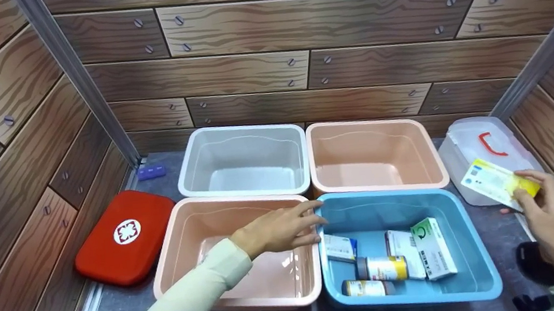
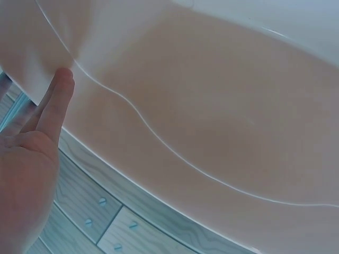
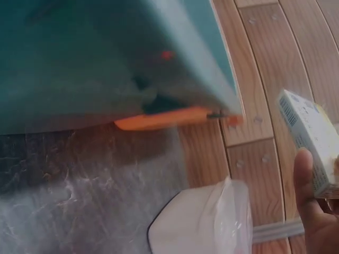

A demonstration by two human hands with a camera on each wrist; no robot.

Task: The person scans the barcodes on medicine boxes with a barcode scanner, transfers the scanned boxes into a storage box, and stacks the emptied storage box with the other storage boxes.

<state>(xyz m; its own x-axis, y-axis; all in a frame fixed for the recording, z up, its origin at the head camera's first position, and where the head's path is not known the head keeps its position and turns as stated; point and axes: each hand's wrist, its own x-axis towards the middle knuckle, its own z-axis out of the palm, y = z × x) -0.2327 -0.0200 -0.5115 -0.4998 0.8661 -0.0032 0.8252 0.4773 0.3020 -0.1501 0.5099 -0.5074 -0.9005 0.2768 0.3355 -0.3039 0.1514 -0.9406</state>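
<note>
My right hand (image 1: 549,208) pinches a yellow and white medicine box (image 1: 493,180) between thumb and fingers, raised at the right in front of the clear-lidded case. In the right wrist view the same medicine box (image 3: 312,135) shows its printed narrow side. The left hand (image 1: 280,228) reaches over the front pink bin (image 1: 163,252), its fingers extended at the rim shared with the blue bin (image 1: 484,257). Whether the fingertips touch that rim, I cannot tell. Inside the blue bin lie a blue-white box (image 1: 339,247), a green-white box (image 1: 433,247), another white box (image 1: 406,255) and two bottles (image 1: 384,268).
Behind stand a white bin (image 1: 191,178) and a second pink bin (image 1: 435,169). A red first-aid case (image 1: 125,246) lies at the left, near a purple pill organizer (image 1: 151,172). The clear-lidded case (image 1: 483,132) with a red handle sits at right. Wood-patterned walls enclose three sides.
</note>
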